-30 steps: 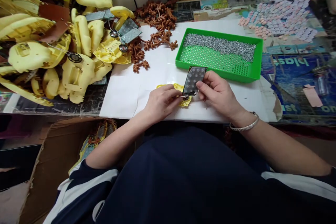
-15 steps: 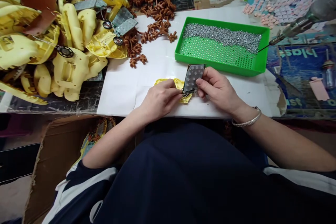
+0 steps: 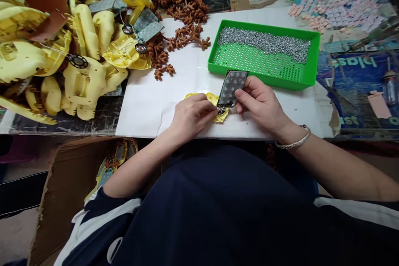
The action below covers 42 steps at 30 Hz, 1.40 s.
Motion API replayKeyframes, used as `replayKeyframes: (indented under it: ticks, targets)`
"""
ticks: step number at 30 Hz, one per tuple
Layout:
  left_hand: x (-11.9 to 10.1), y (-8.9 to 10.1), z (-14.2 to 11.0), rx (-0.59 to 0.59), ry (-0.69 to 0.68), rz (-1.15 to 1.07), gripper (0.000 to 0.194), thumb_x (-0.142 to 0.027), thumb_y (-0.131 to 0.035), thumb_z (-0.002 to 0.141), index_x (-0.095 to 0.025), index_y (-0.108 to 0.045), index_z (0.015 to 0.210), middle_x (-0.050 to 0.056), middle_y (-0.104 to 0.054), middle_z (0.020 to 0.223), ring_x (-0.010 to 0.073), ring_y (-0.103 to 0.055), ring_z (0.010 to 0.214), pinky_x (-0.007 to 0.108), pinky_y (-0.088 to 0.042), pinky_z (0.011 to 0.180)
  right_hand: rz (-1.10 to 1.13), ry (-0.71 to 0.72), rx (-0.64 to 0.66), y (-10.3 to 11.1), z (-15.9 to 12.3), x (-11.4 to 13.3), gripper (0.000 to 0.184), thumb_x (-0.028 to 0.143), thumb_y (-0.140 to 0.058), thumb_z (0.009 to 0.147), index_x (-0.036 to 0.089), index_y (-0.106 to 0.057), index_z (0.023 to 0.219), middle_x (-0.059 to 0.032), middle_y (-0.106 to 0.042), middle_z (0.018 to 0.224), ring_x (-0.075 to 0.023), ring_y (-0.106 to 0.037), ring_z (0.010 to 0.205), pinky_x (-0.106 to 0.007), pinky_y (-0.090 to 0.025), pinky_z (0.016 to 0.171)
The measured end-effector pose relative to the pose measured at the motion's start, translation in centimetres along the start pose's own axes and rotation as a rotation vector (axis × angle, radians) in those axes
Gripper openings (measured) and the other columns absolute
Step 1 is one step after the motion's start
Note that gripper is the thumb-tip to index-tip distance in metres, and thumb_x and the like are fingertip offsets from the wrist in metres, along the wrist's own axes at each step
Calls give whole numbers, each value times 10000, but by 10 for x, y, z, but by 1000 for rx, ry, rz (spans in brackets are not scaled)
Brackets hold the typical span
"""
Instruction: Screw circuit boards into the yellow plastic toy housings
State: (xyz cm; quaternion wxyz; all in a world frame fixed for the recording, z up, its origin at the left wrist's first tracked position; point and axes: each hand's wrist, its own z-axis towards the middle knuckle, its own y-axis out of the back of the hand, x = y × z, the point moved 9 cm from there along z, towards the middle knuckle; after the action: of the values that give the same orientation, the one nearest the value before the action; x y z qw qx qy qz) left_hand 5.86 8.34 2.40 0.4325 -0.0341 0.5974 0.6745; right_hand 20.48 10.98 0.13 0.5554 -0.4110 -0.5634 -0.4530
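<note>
My right hand (image 3: 262,104) pinches a dark circuit board (image 3: 233,87) by its right edge, between thumb and fingers. The board is tilted up, its face dotted with pale round bumps. At its lower left corner, my left hand (image 3: 193,117) has its fingers pressed together; what they grip is too small to make out. Below both hands a yellow plastic shell (image 3: 223,119) lies on the white sheet (image 3: 143,112), partly hidden by my left hand. A small round speaker (image 3: 221,111) shows in the shell, close to the left fingertips.
Behind the board stands a green tray (image 3: 264,77) of small screws (image 3: 264,41). Yellow plastic shells (image 3: 84,81) with boards and speakers are heaped at left, beside brown branch-like parts (image 3: 187,35). A power screwdriver (image 3: 370,37) hangs at right, near small pink pieces (image 3: 343,0).
The board has risen slightly and turned its face more toward me, uncovering more of the speaker. The screwdriver has swung right, away from the tray.
</note>
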Motion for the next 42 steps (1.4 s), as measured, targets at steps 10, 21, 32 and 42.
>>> replayKeyframes:
  ticks: [10,21,32,42]
  targets:
    - [-6,-6,-7,-43,-154,247,283,-283,-505,1017,-190,-708,843,36,-622,803,148,-553,722,248,-365,616,-72,31,44,1,-1,1,502,720,-703,802,250,-533,853,27,-542,682,-105,-471,505,-262,-388,445]
    - [-3,-4,-5,79,-114,79,212,-296,-576,983,-189,-733,889,34,-597,835,145,-557,719,257,-424,647,-51,1,40,1,0,-4,502,726,-714,787,261,-533,843,26,-552,658,-116,-480,505,-275,-417,440]
    - [2,-5,2,125,32,52,179,-261,-633,927,-185,-711,786,13,-594,766,151,-553,712,271,-395,662,-52,27,71,0,0,-1,509,725,-716,785,254,-541,863,23,-565,721,-107,-491,532,-261,-431,464]
    - [6,-6,7,172,85,-45,134,-233,-660,904,-181,-733,806,3,-618,753,127,-536,649,249,-367,623,-11,49,123,-4,2,2,398,588,-758,818,235,-580,867,2,-564,773,-103,-475,564,-257,-427,483]
